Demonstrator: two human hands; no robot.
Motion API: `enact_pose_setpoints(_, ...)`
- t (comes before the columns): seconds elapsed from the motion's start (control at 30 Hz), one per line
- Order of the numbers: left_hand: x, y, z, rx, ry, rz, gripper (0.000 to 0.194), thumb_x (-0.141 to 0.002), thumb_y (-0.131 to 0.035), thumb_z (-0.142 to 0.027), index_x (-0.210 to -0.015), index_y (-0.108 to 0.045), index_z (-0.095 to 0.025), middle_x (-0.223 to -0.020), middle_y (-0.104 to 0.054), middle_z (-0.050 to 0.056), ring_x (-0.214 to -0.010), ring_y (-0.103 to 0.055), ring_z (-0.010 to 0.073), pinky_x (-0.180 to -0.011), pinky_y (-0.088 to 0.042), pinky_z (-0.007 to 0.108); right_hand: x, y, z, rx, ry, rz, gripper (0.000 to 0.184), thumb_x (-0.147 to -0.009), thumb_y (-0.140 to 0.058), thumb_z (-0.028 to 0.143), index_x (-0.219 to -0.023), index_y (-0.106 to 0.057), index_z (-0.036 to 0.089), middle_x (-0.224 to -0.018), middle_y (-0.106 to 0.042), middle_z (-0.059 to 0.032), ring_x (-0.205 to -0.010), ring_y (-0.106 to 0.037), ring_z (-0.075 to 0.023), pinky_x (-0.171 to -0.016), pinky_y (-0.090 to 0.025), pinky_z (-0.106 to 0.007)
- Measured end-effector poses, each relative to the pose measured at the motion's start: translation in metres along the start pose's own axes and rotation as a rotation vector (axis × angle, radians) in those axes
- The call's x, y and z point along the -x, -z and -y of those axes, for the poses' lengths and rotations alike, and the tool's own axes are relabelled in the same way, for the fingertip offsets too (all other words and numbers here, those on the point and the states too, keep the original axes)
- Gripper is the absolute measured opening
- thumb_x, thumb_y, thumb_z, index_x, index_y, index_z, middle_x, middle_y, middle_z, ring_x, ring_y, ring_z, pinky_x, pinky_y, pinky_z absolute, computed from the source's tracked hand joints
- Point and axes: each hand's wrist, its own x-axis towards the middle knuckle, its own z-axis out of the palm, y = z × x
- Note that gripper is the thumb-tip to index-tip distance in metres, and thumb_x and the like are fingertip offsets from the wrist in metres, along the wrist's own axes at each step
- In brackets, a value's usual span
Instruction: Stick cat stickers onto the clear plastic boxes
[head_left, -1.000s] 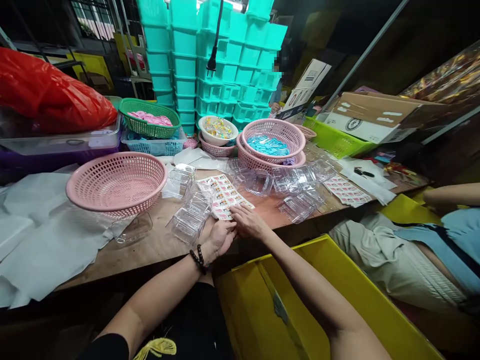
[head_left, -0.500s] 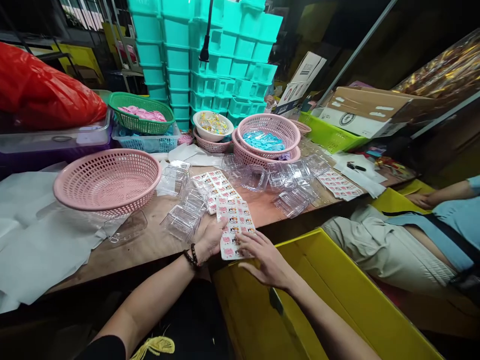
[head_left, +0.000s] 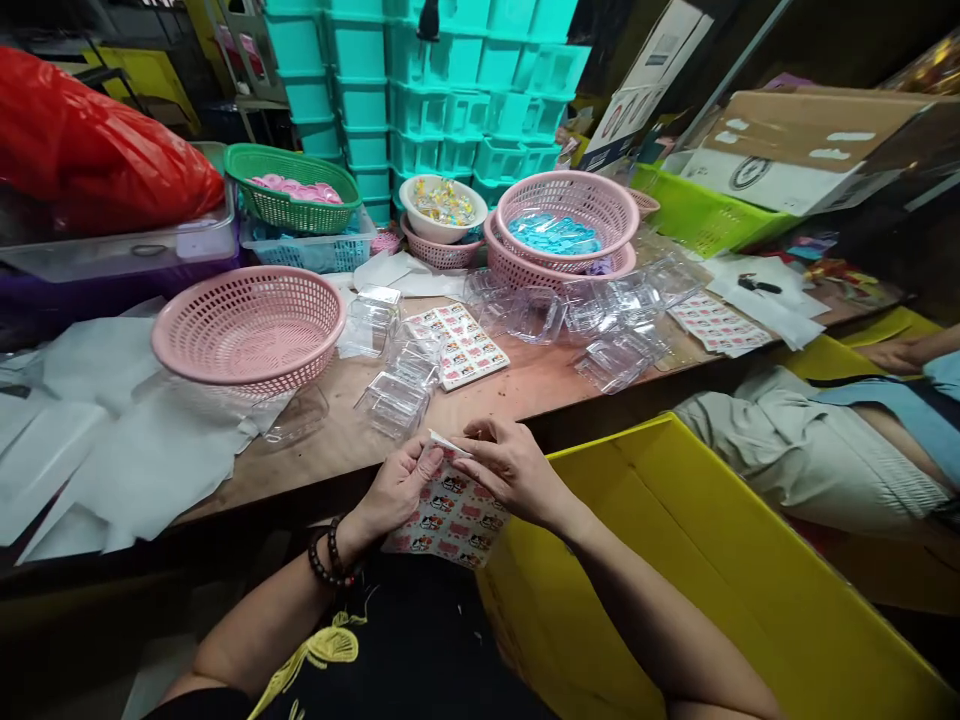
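A sticker sheet with rows of pink and black-and-orange cartoon animals hangs in front of my body, below the table edge. My left hand pinches its upper left part between thumb and fingers. At the top edge, my right hand has its thumb and fingertips closed on a lifted, curled corner of the same sheet. More sticker sheets lie in a stack on the table just beyond my hands. Clear plastic boxes sit to the left of that stack.
An empty pink basket stands left, near white paper sheets. Behind are a basket of blue pieces, a white bowl and stacked turquoise bins. A yellow box is at my right, beside a seated person.
The sticker sheet has come off the table stack toward my body. My right hand has gone from lying spread over it to gripping its top corner. The view has shifted slightly.
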Motion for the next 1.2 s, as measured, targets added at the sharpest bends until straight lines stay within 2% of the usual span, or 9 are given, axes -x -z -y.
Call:
enact_pose_setpoints(0.1, 0.015, 0.014, -0.006, -0.189, -0.101, -0.037, 0.042, -0.083, -0.068, -0.056, -0.098, -0.067, -0.017, -0.079, -0.069, 0.001, -0.070, -0.063, 0.0130, -0.069, -0.051, 0.024, -0.006, -0.011, 0.019, -0.189, -0.013, -0.026, 0.027, -0.097, -0.055, 0.039, -0.108, -0.075, 0.024, -0.081, -0.071, -0.0050, -0.076, -0.063, -0.0161, -0.075, -0.049, -0.030)
enact_pose_setpoints(0.2, 0.028, 0.024, -0.015, -0.369, -0.136, -0.023, 0.039, -0.090, -0.060, -0.053, -0.097, -0.065, -0.015, -0.074, -0.066, 0.001, -0.064, -0.058, 0.0117, -0.061, -0.048, 0.022, -0.012, -0.018, 0.033, -0.344, -0.074, -0.047, 0.027, -0.096, -0.057, 0.040, -0.106, -0.076, 0.024, -0.081, -0.074, -0.0039, -0.072, -0.063, -0.0147, -0.071, -0.049, -0.028)
enact_pose_setpoints(0.4, 0.045, 0.034, -0.032, -0.659, -0.149, -0.003, 0.025, -0.094, -0.054, -0.039, -0.098, -0.063, -0.016, -0.064, -0.057, -0.003, -0.056, -0.048, 0.0098, -0.055, -0.039, 0.021, -0.020, -0.021, 0.053, -0.438, -0.112, -0.026, 0.027, -0.096, -0.056, 0.038, -0.096, -0.077, 0.022, -0.080, -0.075, -0.0047, -0.073, -0.065, -0.0158, -0.071, -0.050, -0.029)
enact_pose_setpoints(0.57, 0.048, 0.034, -0.034, -0.673, -0.142, -0.007, 0.022, -0.093, -0.055, -0.038, -0.093, -0.061, -0.017, -0.061, -0.051, -0.005, -0.053, -0.043, 0.0089, -0.053, -0.035, 0.021, -0.019, -0.024, 0.059, -0.331, -0.076, -0.055, 0.024, -0.099, -0.052, 0.031, -0.091, -0.073, 0.022, -0.076, -0.072, -0.0021, -0.070, -0.064, -0.0142, -0.091, -0.047, -0.036)
enact_pose_setpoints(0.67, 0.049, 0.033, -0.034, -0.654, -0.150, -0.025, 0.021, -0.093, -0.056, -0.038, -0.089, -0.059, -0.017, -0.067, -0.058, -0.003, -0.059, -0.051, 0.0105, -0.058, -0.039, 0.022, -0.019, -0.025, 0.061, -0.324, -0.083, -0.047, 0.025, -0.099, -0.049, 0.030, -0.086, -0.069, 0.021, -0.071, -0.069, 0.0005, -0.065, -0.061, -0.0121, -0.102, -0.042, -0.040)
enact_pose_setpoints(0.8, 0.050, 0.035, -0.031, -0.576, -0.138, -0.050, 0.023, -0.091, -0.060, -0.040, -0.092, -0.060, -0.018, -0.077, -0.066, 0.001, -0.069, -0.060, 0.0140, -0.062, -0.043, 0.023, -0.020, -0.025, 0.065, -0.427, -0.185, -0.031, 0.033, -0.099, -0.049, 0.038, -0.076, -0.065, 0.020, -0.067, -0.063, -0.0004, -0.064, -0.055, -0.0128, -0.078, -0.049, -0.030)
enact_pose_setpoints(0.9, 0.050, 0.038, -0.028, -0.528, -0.125, -0.043, 0.024, -0.091, -0.062, -0.041, -0.094, -0.061, -0.017, -0.076, -0.066, 0.001, -0.067, -0.059, 0.0133, -0.061, -0.043, 0.022, -0.022, -0.024, 0.067, -0.554, -0.290, -0.012, 0.038, -0.096, -0.052, 0.043, -0.071, -0.064, 0.018, -0.067, -0.060, -0.0006, -0.063, -0.052, -0.0121, -0.062, -0.044, -0.025)
enact_pose_setpoints(1.03, 0.050, 0.040, -0.026, -0.508, -0.126, -0.016, 0.026, -0.093, -0.059, -0.041, -0.100, -0.062, -0.016, -0.073, -0.065, 0.001, -0.062, -0.056, 0.0113, -0.060, -0.043, 0.022, -0.023, -0.021, 0.070, -0.676, -0.361, 0.030, 0.035, -0.094, -0.055, 0.044, -0.075, -0.068, 0.017, -0.067, -0.061, 0.0003, -0.062, -0.053, -0.0113, -0.060, -0.043, -0.024)
enact_pose_setpoints(1.2, 0.052, 0.038, -0.031, -0.508, -0.166, -0.021, 0.024, -0.092, -0.060, -0.035, -0.103, -0.067, -0.015, -0.091, -0.073, 0.005, -0.081, -0.066, 0.0164, -0.075, -0.050, 0.026, -0.024, -0.023, 0.077, -0.689, -0.435, -0.062, 0.027, -0.085, -0.067, 0.042, -0.075, -0.073, 0.017, -0.070, -0.068, -0.0019, -0.066, -0.059, -0.0142, -0.064, -0.046, -0.026)
